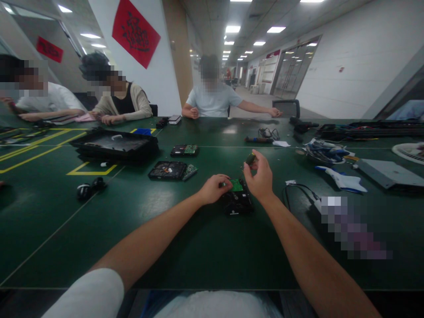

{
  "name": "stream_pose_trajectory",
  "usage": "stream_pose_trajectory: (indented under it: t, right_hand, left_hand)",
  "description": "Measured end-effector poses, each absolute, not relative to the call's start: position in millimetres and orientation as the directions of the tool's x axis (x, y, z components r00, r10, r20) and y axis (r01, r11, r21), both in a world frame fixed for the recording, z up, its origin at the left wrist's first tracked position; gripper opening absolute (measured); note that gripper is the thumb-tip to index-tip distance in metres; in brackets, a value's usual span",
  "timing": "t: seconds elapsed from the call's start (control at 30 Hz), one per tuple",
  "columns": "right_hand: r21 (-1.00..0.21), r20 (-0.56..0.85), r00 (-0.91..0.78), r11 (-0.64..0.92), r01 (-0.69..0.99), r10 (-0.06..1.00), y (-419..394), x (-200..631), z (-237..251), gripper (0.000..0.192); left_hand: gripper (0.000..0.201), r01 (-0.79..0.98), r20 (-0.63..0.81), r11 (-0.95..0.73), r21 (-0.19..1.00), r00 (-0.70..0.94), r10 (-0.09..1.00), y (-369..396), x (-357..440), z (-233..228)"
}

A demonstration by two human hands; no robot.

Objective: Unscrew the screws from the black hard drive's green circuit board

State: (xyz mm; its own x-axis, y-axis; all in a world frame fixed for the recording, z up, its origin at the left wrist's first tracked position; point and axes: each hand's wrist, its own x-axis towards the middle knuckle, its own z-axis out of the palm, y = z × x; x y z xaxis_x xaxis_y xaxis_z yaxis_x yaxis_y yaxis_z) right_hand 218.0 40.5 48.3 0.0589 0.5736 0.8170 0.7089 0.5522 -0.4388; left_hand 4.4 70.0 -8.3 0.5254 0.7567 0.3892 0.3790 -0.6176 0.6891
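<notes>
A black hard drive (237,204) with a green circuit board lies on the green table in front of me. My left hand (215,189) is closed at the drive's far left corner, thumb and fingertips against its edge by the board. Just above the drive's far right corner, my right hand (261,176) grips a small screwdriver (251,158) with a dark green handle. Its tip points down and left, apart from the drive as far as I can see. Beyond my left hand sit an opened hard drive (167,170), a loose circuit board (190,172) and another drive (184,150).
Black trays (115,145) are stacked at left, with a black cable coil (91,188) nearer. At right are a power strip (331,207), white-blue gloves (344,179) and a grey metal case (391,173). Another screwdriver (260,140) lies farther back. Several people sit across the table.
</notes>
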Motion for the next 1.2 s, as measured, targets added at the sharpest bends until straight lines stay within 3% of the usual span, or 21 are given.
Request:
stream_pose_trajectory:
  t: [1.2]
  right_hand:
    - [-0.450,0.776,0.001,0.553,0.701,0.631,36.0,216.7,48.1,0.059]
  left_hand:
    - [0.011,0.391,0.378,-0.610,0.690,0.524,0.763,69.3,4.8,-8.7]
